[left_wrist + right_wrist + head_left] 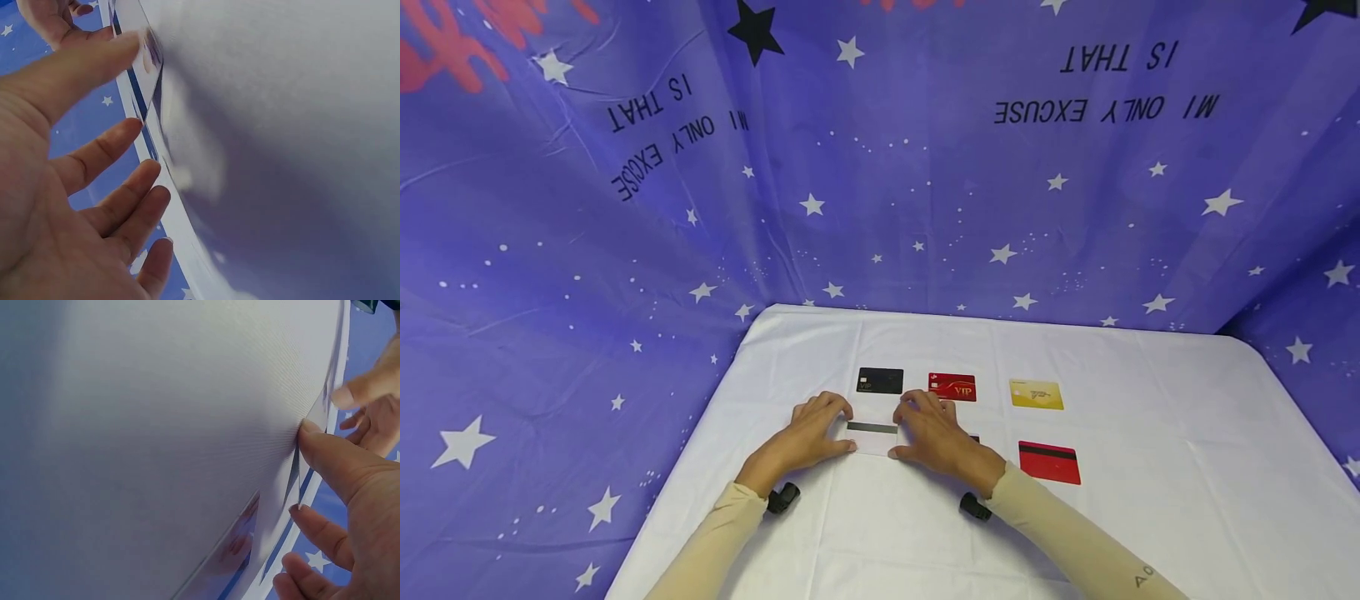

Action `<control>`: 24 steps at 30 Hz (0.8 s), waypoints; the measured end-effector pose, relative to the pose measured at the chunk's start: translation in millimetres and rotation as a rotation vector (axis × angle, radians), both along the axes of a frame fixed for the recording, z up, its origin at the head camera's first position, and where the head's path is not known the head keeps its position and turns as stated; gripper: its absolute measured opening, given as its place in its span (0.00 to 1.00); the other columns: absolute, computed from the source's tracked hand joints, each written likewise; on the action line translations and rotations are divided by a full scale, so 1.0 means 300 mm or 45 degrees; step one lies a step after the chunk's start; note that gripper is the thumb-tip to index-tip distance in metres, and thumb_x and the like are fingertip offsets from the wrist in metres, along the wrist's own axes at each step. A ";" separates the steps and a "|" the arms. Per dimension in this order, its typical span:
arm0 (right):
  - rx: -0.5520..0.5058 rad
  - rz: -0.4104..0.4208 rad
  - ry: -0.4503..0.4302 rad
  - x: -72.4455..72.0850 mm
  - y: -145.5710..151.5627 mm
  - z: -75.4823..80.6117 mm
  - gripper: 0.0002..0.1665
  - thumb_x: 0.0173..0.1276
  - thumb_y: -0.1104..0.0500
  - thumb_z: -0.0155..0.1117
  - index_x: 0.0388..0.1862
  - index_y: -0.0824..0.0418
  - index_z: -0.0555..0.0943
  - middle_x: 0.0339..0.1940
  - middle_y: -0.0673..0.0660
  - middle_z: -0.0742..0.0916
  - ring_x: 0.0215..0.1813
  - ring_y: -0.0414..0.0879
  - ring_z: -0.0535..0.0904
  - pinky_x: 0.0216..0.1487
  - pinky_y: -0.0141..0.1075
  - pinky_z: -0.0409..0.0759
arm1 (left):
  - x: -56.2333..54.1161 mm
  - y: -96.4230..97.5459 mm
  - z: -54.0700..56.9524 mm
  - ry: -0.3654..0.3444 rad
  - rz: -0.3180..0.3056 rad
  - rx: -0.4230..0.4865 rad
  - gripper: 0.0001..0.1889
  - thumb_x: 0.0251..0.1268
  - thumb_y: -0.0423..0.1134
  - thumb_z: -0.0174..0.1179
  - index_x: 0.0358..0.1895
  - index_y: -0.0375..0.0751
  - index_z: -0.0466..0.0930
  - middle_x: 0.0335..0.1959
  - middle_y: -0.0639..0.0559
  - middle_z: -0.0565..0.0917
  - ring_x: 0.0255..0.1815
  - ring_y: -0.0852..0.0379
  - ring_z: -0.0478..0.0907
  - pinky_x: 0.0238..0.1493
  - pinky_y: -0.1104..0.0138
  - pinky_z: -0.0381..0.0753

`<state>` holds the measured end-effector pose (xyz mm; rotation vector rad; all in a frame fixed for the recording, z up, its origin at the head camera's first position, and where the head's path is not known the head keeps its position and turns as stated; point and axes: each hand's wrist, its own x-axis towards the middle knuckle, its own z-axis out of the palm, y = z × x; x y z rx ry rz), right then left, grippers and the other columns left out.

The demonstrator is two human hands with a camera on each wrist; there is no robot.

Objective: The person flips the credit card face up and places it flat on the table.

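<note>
A white card (872, 444) with a dark stripe lies between the hands near the middle of the table. My left hand (811, 432) pinches its left end, index finger at the far corner and thumb at the near corner. At the right end, my right hand (936, 433) grips the card the same way, thumb near and index finger far. The left wrist view shows the card (149, 62) tilted up off the cloth, a picture printed on its face. In the right wrist view, thumb and index finger hold the card's (292, 472) edges.
Beyond the hands lie a black VIP card (880, 381), a red VIP card (952, 387) and a gold card (1037, 394). A red card with a black stripe (1049, 468) is at right. The right hand mostly hides another card (974, 438). Starry purple curtains (925, 167) surround the white-clothed table (1187, 483).
</note>
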<state>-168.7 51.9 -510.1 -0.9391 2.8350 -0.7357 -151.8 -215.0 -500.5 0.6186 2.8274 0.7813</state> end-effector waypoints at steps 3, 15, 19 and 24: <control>-0.007 0.009 0.009 0.001 -0.001 -0.001 0.28 0.61 0.45 0.83 0.54 0.56 0.82 0.67 0.58 0.78 0.68 0.58 0.71 0.61 0.57 0.65 | -0.007 0.015 0.001 0.001 -0.006 0.020 0.16 0.72 0.47 0.68 0.55 0.46 0.78 0.63 0.48 0.76 0.66 0.45 0.72 0.65 0.44 0.62; 0.012 0.015 0.058 0.007 -0.002 -0.002 0.29 0.61 0.45 0.83 0.54 0.55 0.80 0.67 0.58 0.77 0.71 0.59 0.70 0.63 0.59 0.66 | -0.037 0.083 -0.002 0.112 0.006 0.047 0.03 0.79 0.40 0.59 0.43 0.51 0.81 0.57 0.51 0.79 0.62 0.47 0.76 0.60 0.47 0.63; 0.022 0.021 0.098 0.011 0.000 0.000 0.29 0.61 0.45 0.83 0.53 0.55 0.80 0.67 0.58 0.78 0.71 0.59 0.71 0.64 0.58 0.66 | -0.044 0.095 0.001 0.075 0.009 0.073 0.03 0.79 0.38 0.60 0.42 0.50 0.81 0.55 0.51 0.79 0.61 0.47 0.77 0.60 0.48 0.64; 0.051 0.055 0.179 0.021 -0.002 0.017 0.30 0.61 0.43 0.82 0.53 0.55 0.80 0.66 0.58 0.78 0.71 0.59 0.72 0.66 0.59 0.65 | -0.055 0.097 0.016 0.009 -0.025 0.144 0.04 0.78 0.36 0.60 0.40 0.48 0.80 0.54 0.51 0.79 0.63 0.48 0.77 0.59 0.50 0.64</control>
